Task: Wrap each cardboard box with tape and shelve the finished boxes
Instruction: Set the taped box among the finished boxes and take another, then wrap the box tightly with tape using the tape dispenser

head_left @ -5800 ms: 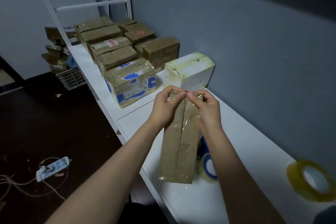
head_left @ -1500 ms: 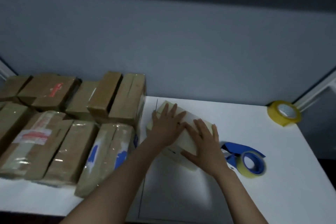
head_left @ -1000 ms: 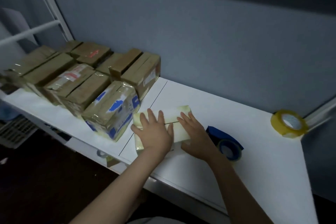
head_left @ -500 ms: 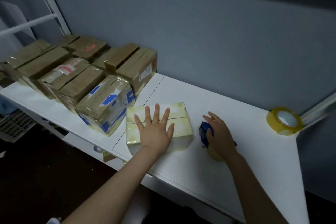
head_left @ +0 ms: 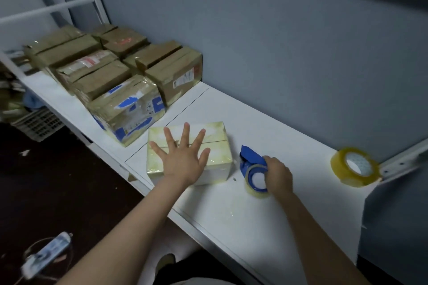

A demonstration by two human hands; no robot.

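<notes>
Box (head_left: 217,143), pale, seemingly tape-wrapped, lies under splayed left grip (head_left: 183,159); right grip (head_left: 279,174) holds dispenser (head_left: 249,157).

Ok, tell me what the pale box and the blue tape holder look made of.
Pale box: likely cardboard wrapped in glossy clear tape, going by its yellowish sheen and wrinkles. Tape holder: probably hard plastic, matte blue; the right hand grips it.

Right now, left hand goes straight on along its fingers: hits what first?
Left hand is flat on the pale box; ahead, bare tabletop, then likely the labelled brown box, depth unclear.
</notes>
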